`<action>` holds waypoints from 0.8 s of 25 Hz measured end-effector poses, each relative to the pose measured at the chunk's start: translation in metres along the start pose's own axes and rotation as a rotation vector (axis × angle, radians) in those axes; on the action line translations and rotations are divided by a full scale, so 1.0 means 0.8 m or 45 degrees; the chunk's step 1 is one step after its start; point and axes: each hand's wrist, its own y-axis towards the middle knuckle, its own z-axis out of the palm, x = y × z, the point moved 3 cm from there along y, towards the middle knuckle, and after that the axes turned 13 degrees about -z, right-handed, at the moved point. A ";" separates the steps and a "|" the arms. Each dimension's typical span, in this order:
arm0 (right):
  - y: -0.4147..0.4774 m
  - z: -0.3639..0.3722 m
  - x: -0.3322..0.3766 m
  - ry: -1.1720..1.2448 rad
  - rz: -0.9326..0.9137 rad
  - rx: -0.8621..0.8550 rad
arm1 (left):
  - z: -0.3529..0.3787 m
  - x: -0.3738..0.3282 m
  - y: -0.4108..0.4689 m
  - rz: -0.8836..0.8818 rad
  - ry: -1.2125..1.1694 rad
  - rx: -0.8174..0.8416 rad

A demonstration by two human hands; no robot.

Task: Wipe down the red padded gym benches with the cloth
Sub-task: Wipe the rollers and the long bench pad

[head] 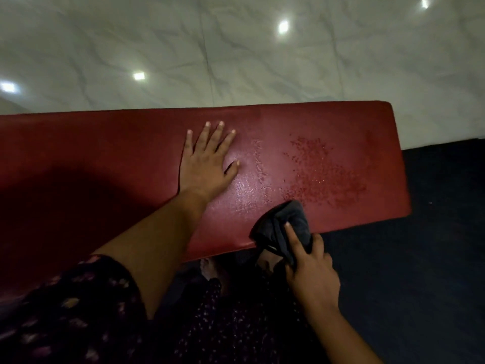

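While my left hand [206, 164] lies flat with its fingers spread on the red padded gym bench [105, 153], palm down near the middle of the pad, my floral-print sleeve [78, 298] fills the lower left corner and a dark shadow falls across the pad's left part. Just right of that hand the vinyl shows a glossy sheen, then a thin wavy line of cracks [261, 166], and further right a broad patch of droplets or worn speckles [322, 172]; I cannot tell which. At the pad's near edge, below that patch, my right hand [309, 271] grips a bunched dark grey cloth [286, 227], the forefinger laid along the top of it and the other fingers curled round its side. The cloth touches the bench close to the front edge, with part of it hanging over. Beyond the bench, a pale marble-patterned floor [236, 48] reflects several ceiling lights. On the right and below the bench end lies dark floor matting [433, 232].
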 end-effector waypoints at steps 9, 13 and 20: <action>0.115 -0.068 0.010 -0.234 -0.144 -0.222 | 0.011 -0.001 0.000 -0.042 -0.068 -0.053; 0.208 -0.131 0.033 -0.358 -0.285 -0.296 | 0.010 0.000 0.001 -0.038 -0.049 -0.067; 0.289 -0.173 0.038 -0.017 -0.135 -0.317 | 0.010 0.000 0.004 -0.040 -0.035 -0.117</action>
